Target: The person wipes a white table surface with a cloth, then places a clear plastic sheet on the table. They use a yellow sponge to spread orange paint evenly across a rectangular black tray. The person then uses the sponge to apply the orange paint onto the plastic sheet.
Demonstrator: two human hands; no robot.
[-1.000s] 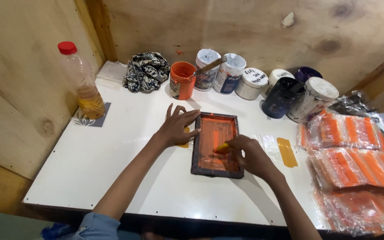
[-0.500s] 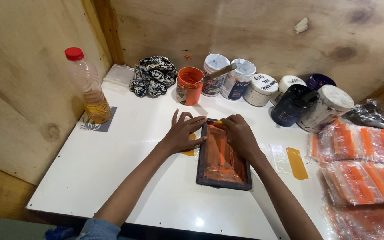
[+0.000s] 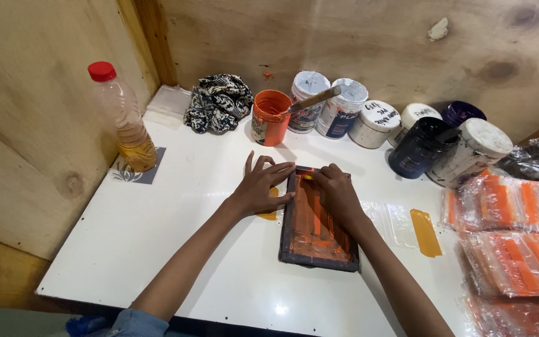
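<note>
Your left hand lies flat, fingers spread, pressing the left edge of the dark printing frame, which rests on the white table. Your right hand is closed on a small orange squeegee at the frame's far end, on its orange mesh. Behind the frame stands an orange ink tub; right of the frame lie orange-striped packets.

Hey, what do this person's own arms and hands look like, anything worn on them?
Both hands are bare: no gloves, rings or watch show on the left hand or the right hand. The forearms are bare too. A light blue denim-like sleeve is pushed up past the left elbow; no sleeve shows on the right arm in this view.
</note>
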